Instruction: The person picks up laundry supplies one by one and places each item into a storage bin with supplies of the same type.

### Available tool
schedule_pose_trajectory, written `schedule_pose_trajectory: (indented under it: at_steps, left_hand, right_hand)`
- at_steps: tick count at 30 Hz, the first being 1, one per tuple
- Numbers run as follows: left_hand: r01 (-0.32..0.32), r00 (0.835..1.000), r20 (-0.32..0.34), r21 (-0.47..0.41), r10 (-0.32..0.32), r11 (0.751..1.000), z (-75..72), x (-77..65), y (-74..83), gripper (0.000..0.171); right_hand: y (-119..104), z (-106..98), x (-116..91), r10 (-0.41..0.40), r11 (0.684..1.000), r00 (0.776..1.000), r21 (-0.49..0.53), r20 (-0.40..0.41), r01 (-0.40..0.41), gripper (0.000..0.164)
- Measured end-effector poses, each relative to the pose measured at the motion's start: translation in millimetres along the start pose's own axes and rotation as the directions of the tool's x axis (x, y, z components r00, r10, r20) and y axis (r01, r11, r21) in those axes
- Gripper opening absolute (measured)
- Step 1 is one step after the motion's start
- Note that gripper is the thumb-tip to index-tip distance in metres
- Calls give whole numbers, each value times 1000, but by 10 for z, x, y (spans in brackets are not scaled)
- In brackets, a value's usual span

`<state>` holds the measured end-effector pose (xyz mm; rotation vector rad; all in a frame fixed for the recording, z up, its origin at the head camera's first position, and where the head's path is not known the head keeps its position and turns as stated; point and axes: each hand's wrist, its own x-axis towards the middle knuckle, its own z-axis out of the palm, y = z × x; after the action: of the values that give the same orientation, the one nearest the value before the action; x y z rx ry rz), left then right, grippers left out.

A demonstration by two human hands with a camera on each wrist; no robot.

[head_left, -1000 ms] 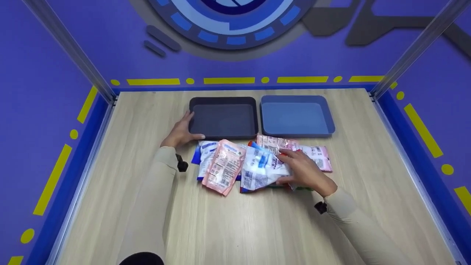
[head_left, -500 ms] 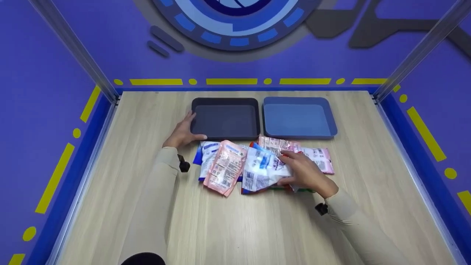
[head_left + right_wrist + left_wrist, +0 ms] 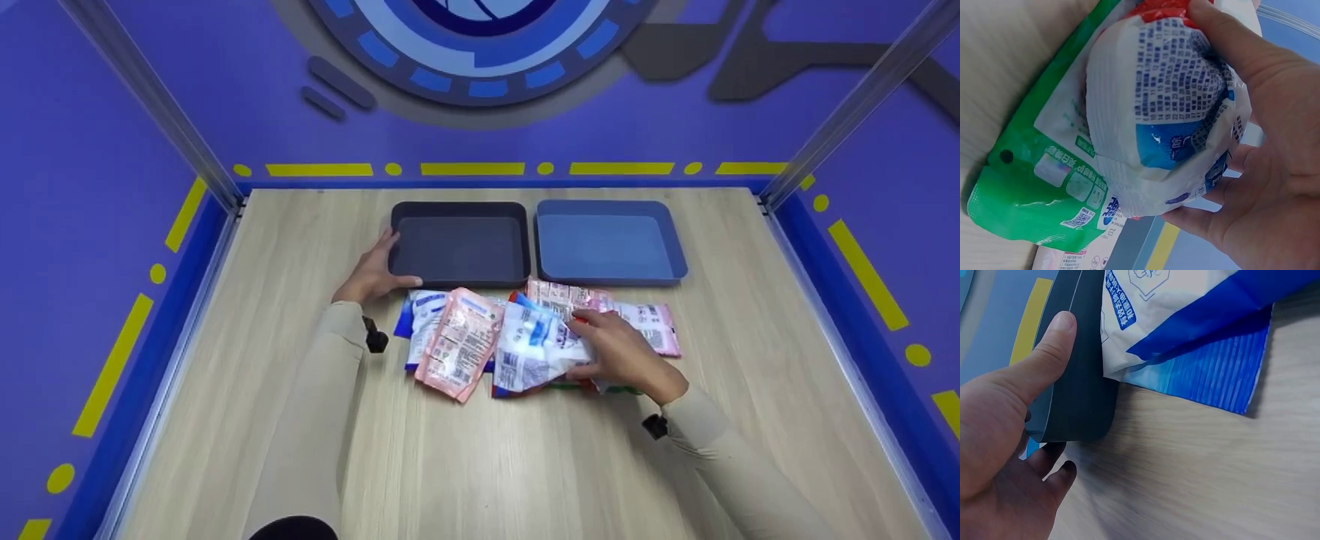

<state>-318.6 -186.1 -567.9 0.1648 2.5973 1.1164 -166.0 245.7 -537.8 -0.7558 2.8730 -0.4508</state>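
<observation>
My left hand (image 3: 370,274) holds the near left corner of a dark grey tray (image 3: 459,251). In the left wrist view the thumb (image 3: 1053,349) lies along the tray's front wall, the fingers round its side. My right hand (image 3: 621,354) grips a crumpled white, blue and red plastic packet (image 3: 531,346) between thumb and fingers. Close up in the right wrist view, a green pouch (image 3: 1039,197) lies beneath that packet. Left of it a pink pouch (image 3: 460,346) leans over a white-and-blue packet (image 3: 425,319). More pink packets (image 3: 651,324) lie behind the right hand, partly hidden.
A blue tray (image 3: 611,244) stands right of the dark one, a narrow gap between them. The packets lie in a row close in front of both trays on the wooden table (image 3: 465,472). Blue-purple panels (image 3: 480,135) wall in the back and both sides.
The hands, trays and packets keep nearly the same places, with my right hand still on the white packet. The head view has shifted slightly.
</observation>
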Motion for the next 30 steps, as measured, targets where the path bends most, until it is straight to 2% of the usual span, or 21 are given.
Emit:
schedule_pose_trajectory:
  at_steps: [9,22,30]
  left_hand:
    - [-30,999,12,18,29,999,-14,-16,2,110]
    - [-1,1000,-7,-2,1,1000,-3,-25,5,109]
    - [-2,1000,-3,2,2,1000,-2,-37,12,109]
  right_hand:
    - [-34,42,-2,-39,998,999,-47,-19,38,83]
    - [-74,85,25,-1,997,999,-72,45,4,86]
    - [-58,114,27,-12,997,1000,-79,25,14,91]
